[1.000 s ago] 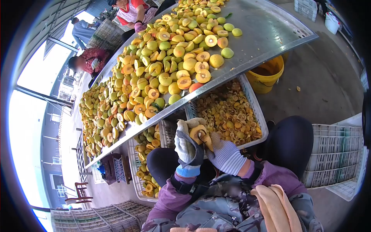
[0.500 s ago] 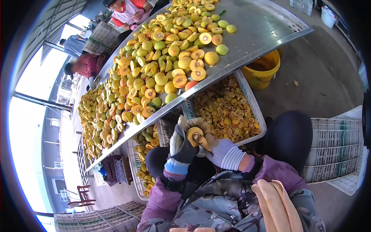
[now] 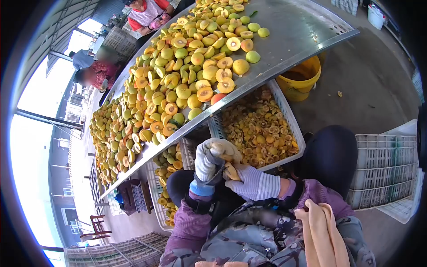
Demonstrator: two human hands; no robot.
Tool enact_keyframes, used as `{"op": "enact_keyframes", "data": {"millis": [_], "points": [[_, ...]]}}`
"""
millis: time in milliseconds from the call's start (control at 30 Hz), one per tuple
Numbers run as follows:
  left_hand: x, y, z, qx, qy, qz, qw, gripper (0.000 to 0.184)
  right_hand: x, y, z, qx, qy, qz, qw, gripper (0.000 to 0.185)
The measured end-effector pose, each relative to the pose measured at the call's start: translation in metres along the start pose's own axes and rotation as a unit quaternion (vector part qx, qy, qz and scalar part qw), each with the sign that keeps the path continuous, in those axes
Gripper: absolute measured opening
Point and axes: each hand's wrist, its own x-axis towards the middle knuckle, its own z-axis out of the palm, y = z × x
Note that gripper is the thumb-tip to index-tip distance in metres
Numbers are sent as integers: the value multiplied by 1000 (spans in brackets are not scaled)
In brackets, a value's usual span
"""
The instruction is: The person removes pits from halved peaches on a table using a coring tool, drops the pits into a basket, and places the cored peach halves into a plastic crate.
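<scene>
My left hand [image 3: 213, 161], in a grey-white glove with a blue cuff, is closed around a fruit half that its fingers mostly hide. In my right hand [image 3: 254, 181], in a striped glove, is a small tool with a tan handle [image 3: 231, 171]. The tool's tip meets the fruit and is hidden by the left fingers. Both hands are together above my lap, just left of a white crate [image 3: 300, 141] of small cut fruit pieces. Halved yellow-green fruits [image 3: 178, 80] are heaped on the metal table [image 3: 284, 40] beyond them.
Another crate [image 3: 155, 202] of fruit halves stands under the table's near edge. A yellow bucket [image 3: 299, 80] is behind the white crate. Stacked crates [image 3: 382, 171] stand at right. Co-workers [image 3: 149, 15] are along the table's far side, and a wooden chair [image 3: 95, 227] is lower left.
My left hand has turned and its fingers have closed over the fruit half, whose cut face showed before. The right hand has shifted slightly left with the tool. The camera view has moved slightly.
</scene>
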Motion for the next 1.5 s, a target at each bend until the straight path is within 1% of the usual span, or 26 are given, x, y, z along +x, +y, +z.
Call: {"op": "enact_keyframes", "data": {"millis": [167,233,267,300,333,400,433,467,533,600,667,733,767,800,867,900,933,1000,1067,1100,1167,1233,1333,1400,1467,1500], "points": [[12,5,5,104,-46,3,994,52,-5,0,3,77,2,38,996,14],[12,-2,2,116,-12,-44,992,34,-4,-9,1,130,9,187,974,12],[13,-5,0,123,6,-65,990,26,-5,-13,-1,127,5,183,975,12],[13,-6,-1,114,-9,-44,992,27,-7,-16,-5,218,-31,220,950,12],[13,-5,1,91,-22,-17,995,31,-8,-18,-7,302,-69,255,916,12],[13,-5,1,44,-25,-33,998,32,-8,-20,-5,298,-72,230,924,12],[15,-2,4,26,-34,-29,999,32,-10,-23,-7,363,-72,234,899,13],[17,1,13,30,-12,-20,999,47,-12,-25,-7,428,-70,239,869,13],[21,3,19,6,-24,2,1000,47,-11,-27,-7,456,-68,233,856,13],[25,-3,17,-22,-69,14,997,47,-10,-33,-13,519,-112,232,815,26],[31,-8,32,-217,-110,101,965,48,-10,-28,-15,503,-124,222,826,27],[32,-3,40,-269,-58,151,949,48,-9,-29,-17,429,-74,192,880,25],[28,7,31,-113,58,98,987,44,-9,-32,-21,399,-56,195,894,22],[21,17,18,50,170,37,983,41,-11,-27,-23,401,-59,200,892,22],[6,34,-12,153,243,74,955,33,-15,0,-33,338,-107,140,925,16],[-7,40,-28,180,288,122,933,31,-7,27,-40,399,-95,223,884,18],[-18,48,-44,207,326,169,907,29,14,69,-25,564,153,465,665,19],[-54,75,-79,329,402,92,849,29,4,90,-14,596,174,495,607,16],[-94,92,-111,535,436,-54,722,27,3,52,-13,505,64,468,723,14],[-109,98,-128,624,384,-130,668,27,-2,48,-11,504,33,396,767,14],[-115,100,-138,742,318,-229,545,30,0,56,-8,467,71,386,792,14],[-101,95,-164,738,324,-184,563,32,2,61,-9,438,144,371,806,17],[-35,94,-182,683,358,-140,622,34,8,55,-14,405,134,372,824,19],[8,85,-195,704,331,-142,613,39,10,53,-15,393,135,365,833,20],[44,74,-200,737,270,-223,577,43,11,47,-15,361,149,360,847,21],[56,68,-196,722,296,-251,573,45,12,47,-14,356,155,350,853,22]]}}
